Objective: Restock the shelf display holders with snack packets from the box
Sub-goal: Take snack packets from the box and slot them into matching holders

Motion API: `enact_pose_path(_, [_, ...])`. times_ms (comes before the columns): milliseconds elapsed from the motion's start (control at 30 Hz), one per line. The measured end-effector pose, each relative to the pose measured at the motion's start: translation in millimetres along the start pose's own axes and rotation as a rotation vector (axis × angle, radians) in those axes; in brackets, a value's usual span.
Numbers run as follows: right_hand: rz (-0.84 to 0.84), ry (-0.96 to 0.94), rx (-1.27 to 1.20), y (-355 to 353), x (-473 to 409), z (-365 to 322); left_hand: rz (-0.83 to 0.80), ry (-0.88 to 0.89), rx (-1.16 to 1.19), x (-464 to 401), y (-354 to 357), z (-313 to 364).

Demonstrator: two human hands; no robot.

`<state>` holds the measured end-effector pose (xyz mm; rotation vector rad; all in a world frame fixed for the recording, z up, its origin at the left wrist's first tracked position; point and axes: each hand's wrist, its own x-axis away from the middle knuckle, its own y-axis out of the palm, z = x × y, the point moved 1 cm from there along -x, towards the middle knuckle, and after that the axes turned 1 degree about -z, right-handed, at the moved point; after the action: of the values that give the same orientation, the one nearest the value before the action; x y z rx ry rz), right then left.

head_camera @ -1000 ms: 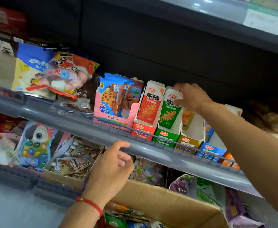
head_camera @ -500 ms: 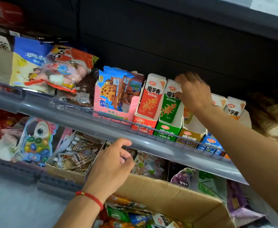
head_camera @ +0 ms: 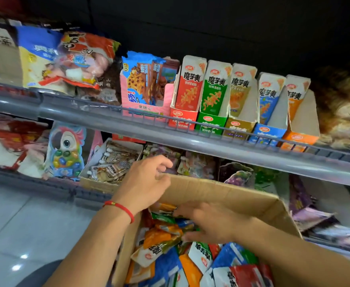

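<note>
Cardboard, brown and open-topped, the box (head_camera: 221, 189) sat below the grey shelf rail (head_camera: 170, 139), heaped with small foil snack packets in orange, green, blue and red (head_camera: 163, 239). The right hand (head_camera: 213, 223) lay low inside it, fingers spread loosely over the heap; whether it had actually closed on a packet I could not tell. The left hand (head_camera: 147, 183) rested at the box's near corner, fingers relaxed and half-curled, holding nothing that I could see.

Up on the shelf stood five slim cardboard display holders in a row: red (head_camera: 187, 94), green (head_camera: 214, 96), yellow-brown (head_camera: 239, 96), blue (head_camera: 268, 104) and orange (head_camera: 296, 106). The blue and orange ones looked emptiest.

The likeliest slip, to my eye, was colour: the packets lay so jumbled that a hasty grab could bring up mixed flavours and land them in the wrong holder. The holders also looked light and leaned on one another, so a firm push might tip one backward. And the box, steadied only lightly, could shift under rummaging.
</note>
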<state>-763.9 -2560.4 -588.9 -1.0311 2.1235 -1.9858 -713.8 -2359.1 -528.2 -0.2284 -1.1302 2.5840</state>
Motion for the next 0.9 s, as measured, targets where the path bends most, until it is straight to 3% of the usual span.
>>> enact_pose_path(167, [-0.022, 0.048, 0.07, 25, -37, -6, 0.073, -0.02, 0.032, 7, -6, -1])
enact_pose_path(333, [0.145, 0.12, 0.077, 30, -41, 13, 0.088, -0.024, 0.038, 9, -6, -3])
enact_pose_path(433, [0.319, 0.163, -0.212, 12, -13, 28, 0.075, -0.041, 0.062, 9, -5, -4])
enact_pose_path(533, [0.491, 0.172, -0.698, -15, 35, 33, 0.045, -0.093, 0.134, 12, 0, -3])
enact_pose_path(700, [0.651, 0.209, -1.478, -18, 92, 27, -0.116, -0.241, 0.553, 19, 28, 14])
enact_pose_path(800, [0.675, 0.267, -1.692, -11, 101, 26, -0.051, -0.293, 0.792, 20, 42, 27])
enact_pose_path(900, [0.711, 0.292, -1.779, -8, 106, 32, 0.034, -0.262, 0.784, 19, 45, 30])
